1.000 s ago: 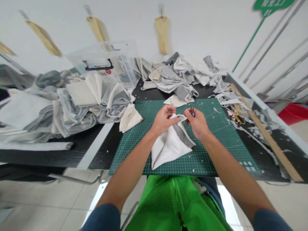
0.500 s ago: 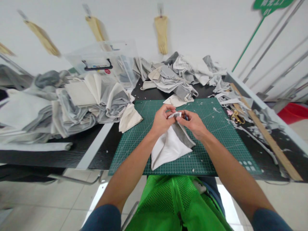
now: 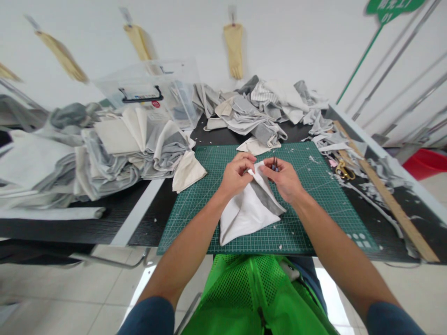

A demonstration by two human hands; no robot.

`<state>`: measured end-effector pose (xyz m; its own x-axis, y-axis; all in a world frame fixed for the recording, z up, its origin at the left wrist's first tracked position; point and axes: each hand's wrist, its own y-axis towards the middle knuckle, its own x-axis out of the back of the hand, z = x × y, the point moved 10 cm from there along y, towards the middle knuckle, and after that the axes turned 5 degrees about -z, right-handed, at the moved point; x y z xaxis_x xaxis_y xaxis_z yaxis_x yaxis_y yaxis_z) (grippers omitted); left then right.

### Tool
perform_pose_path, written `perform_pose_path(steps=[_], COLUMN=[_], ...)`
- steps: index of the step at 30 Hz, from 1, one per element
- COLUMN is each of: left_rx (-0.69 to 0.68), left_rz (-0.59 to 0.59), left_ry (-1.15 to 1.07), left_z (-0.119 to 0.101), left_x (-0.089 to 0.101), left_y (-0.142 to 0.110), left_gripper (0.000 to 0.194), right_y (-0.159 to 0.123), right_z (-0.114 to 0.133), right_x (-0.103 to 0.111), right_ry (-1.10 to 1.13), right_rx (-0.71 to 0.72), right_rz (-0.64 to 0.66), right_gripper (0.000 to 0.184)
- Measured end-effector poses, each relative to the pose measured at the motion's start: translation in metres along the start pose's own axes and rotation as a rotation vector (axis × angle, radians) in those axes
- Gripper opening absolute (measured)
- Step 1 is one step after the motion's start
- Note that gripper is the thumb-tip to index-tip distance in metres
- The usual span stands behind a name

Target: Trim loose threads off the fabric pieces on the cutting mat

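A white and grey piece of cloth (image 3: 247, 211) lies folded on the green cutting mat (image 3: 324, 214), its upper end raised between my hands. My left hand (image 3: 237, 174) is closed, pinching that upper edge from the left. My right hand (image 3: 282, 179) curls around a small dark tool with pointed tips, which looks like thread snips (image 3: 274, 166). Its thumb and fingertips are beside the cloth's raised edge, at the right. The fingers partly hide the tool and the pinched edge.
Heaped cloth pieces (image 3: 129, 144) cover the table's left side; another heap (image 3: 251, 116) lies behind the mat. A clear plastic box (image 3: 178, 100) stands at the back. Gold-handled scissors (image 3: 345, 170), a wooden ruler (image 3: 394, 204) and scraps lie to the right.
My right hand has turned and shifted slightly right, so the pointed tips of the tool show more. The cloth's upper edge is now folded differently between my fingers.
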<state>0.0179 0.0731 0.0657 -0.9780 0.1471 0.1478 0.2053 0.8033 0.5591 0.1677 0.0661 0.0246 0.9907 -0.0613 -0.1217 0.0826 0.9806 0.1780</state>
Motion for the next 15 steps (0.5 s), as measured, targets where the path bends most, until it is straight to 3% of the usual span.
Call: perform_pose_path(steps=[4,9,15], left_rx=[0.078,0.266,0.351], left_rz=[0.006,-0.060,-0.029], left_ry=[-0.122,-0.185,-0.194], left_z=[0.003,0.022,0.036], left_x=[-0.002,-0.008,-0.012], left_y=[-0.001,-0.003,-0.005], left_gripper=[0.015,0.029,0.022], right_y=[-0.001,-0.001,0.000], right_z=[0.002,0.000,-0.002], right_x=[-0.001,-0.003,-0.002], right_ry=[-0.014,0.010,0.066], right_rx=[0.023,0.007,-0.032], right_rz=[-0.013,-0.018,-0.021], right_gripper=[0.032,0.035,0.041])
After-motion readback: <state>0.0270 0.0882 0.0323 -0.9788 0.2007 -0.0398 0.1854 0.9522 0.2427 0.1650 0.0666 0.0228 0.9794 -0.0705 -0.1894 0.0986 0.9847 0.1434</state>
